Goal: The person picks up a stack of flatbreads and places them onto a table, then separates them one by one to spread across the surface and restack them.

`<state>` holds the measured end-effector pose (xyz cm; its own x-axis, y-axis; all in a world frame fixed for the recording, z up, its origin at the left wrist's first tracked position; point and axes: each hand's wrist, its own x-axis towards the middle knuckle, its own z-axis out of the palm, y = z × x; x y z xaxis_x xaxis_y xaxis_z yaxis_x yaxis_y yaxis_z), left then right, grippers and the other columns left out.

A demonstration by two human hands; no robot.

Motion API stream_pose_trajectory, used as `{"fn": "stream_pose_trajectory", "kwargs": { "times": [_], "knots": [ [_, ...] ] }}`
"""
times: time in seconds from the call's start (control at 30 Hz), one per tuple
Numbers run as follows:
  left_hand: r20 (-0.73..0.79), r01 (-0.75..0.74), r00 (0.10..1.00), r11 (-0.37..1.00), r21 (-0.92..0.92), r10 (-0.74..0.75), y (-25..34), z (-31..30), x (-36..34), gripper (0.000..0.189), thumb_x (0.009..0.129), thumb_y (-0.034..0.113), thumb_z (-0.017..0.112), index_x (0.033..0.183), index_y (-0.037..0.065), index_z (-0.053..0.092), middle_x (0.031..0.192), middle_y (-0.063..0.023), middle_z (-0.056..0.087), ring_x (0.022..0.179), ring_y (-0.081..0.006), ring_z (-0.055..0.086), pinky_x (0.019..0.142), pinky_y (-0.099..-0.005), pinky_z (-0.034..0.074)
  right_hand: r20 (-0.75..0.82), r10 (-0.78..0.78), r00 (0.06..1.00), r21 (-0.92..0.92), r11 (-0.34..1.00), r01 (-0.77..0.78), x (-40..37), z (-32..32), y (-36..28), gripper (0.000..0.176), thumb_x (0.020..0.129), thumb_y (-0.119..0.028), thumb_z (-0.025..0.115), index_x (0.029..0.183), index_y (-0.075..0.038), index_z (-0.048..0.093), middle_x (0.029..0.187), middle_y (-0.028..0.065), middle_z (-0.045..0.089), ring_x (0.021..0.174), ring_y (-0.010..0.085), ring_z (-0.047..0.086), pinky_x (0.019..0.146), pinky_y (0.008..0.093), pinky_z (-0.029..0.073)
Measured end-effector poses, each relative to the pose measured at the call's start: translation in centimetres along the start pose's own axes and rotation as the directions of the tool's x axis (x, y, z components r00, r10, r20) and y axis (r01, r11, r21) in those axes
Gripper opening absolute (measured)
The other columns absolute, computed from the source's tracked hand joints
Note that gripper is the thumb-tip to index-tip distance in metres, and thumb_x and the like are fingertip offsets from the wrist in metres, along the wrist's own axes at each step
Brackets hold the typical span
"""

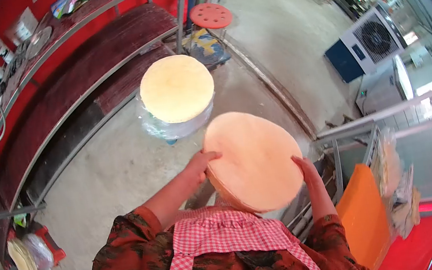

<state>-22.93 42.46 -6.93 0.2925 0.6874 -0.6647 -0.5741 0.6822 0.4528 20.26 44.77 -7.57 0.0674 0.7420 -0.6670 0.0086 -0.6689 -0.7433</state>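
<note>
Clasping flatbread stack [255, 160] edges over open floor [116, 174]: left hand [202, 164], right hand [307, 169].

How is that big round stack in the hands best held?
By its rim, on opposite sides: left hand from the left, right hand from the right. The round stack is wide, thin-layered and tilted, so a two-sided grip likely steadies it.

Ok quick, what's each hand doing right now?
Left hand: holding one edge of the stack of round flatbreads.
Right hand: holding the opposite edge of the same stack.
</note>
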Motion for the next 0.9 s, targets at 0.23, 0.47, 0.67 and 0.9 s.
{"fn": "stream_pose_trajectory", "kwargs": {
  "times": [0.23,0.47,0.67,0.9],
  "knots": [
    [-0.179,-0.247,0.956,0.966,-0.075,0.231,12.7,-0.2,5.9,0.052,0.077,0.011,0.073,0.122,-0.003,0.053,0.114,-0.0149,0.063,0.102,-0.0249,0.062,0.088,-0.0372,0.052,0.303,-0.067,0.951,-0.044,0.995,0.084,20.1,11.1,-14.7,0.041,0.082,-0.023,0.072,0.110,0.005,0.060,0.099,0.0118,0.068,0.082,0.0191,0.067,0.073,0.0324,0.055],
    [-0.361,-0.378,0.880,0.916,-0.135,0.309,18.0,-5.1,10.2,0.052,0.077,0.012,0.074,0.123,-0.002,0.053,0.112,-0.0130,0.064,0.100,-0.0238,0.063,0.086,-0.0373,0.052,0.492,-0.025,0.870,-0.078,0.994,0.073,31.7,22.3,-22.6,0.038,0.082,-0.014,0.071,0.114,0.003,0.058,0.105,0.0112,0.066,0.090,0.0190,0.066,0.079,0.0324,0.054],
    [-0.426,-0.417,0.855,0.879,-0.230,0.294,21.4,-11.8,12.9,0.052,0.077,0.010,0.075,0.122,-0.002,0.053,0.110,-0.0126,0.065,0.098,-0.0226,0.064,0.086,-0.0357,0.052,0.504,0.014,0.864,-0.180,0.979,0.090,37.7,30.5,-23.6,0.039,0.083,-0.013,0.069,0.118,0.000,0.057,0.110,0.0096,0.065,0.099,0.0186,0.063,0.086,0.0335,0.051],
    [-0.637,-0.533,0.659,0.846,-0.020,0.400,16.5,-22.6,23.6,0.058,0.076,0.011,0.075,0.125,-0.003,0.048,0.108,-0.0114,0.065,0.095,-0.0152,0.062,0.082,-0.0326,0.051,0.410,0.169,0.896,-0.345,0.938,-0.020,47.7,36.4,-15.5,0.032,0.091,-0.013,0.059,0.121,-0.003,0.053,0.111,0.0053,0.063,0.100,0.0173,0.060,0.088,0.0327,0.049]
  ]
}}
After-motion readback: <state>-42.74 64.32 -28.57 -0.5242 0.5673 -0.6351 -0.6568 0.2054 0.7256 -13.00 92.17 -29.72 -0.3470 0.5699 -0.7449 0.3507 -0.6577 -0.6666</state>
